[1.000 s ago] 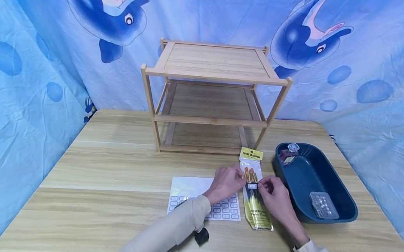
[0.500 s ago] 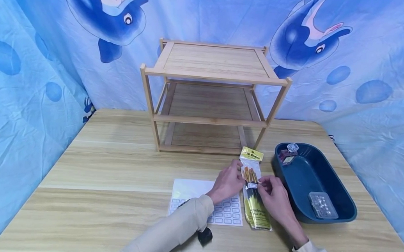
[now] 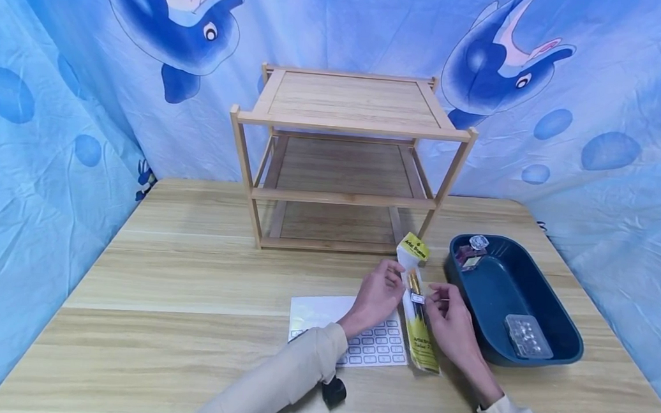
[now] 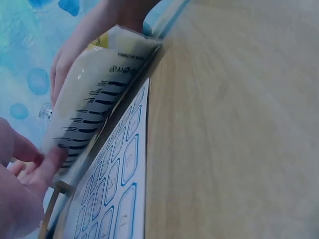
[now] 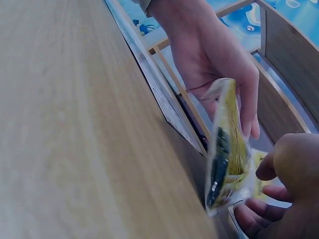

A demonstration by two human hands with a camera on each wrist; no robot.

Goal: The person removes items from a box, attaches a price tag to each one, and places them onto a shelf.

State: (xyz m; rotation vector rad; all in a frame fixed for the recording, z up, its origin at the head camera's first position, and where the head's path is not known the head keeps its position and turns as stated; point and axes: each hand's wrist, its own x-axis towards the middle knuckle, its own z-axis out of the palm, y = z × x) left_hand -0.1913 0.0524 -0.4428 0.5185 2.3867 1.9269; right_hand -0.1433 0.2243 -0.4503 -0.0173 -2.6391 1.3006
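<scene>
At lower centre, a sheet (image 3: 323,307) of boxed labels, their print too small to read, lies beneath the left hand (image 3: 375,296), which pinches the left edge of a tilted packet (image 3: 420,336) headed "Artist Brushes"; the right hand (image 3: 453,322), loosely curled, thumb and fingers parted, is just beside its right edge.

A clear, yellow-headed packet of brushes (image 3: 419,321) tilts sideways beside the printed sheet (image 3: 321,309)
</scene>
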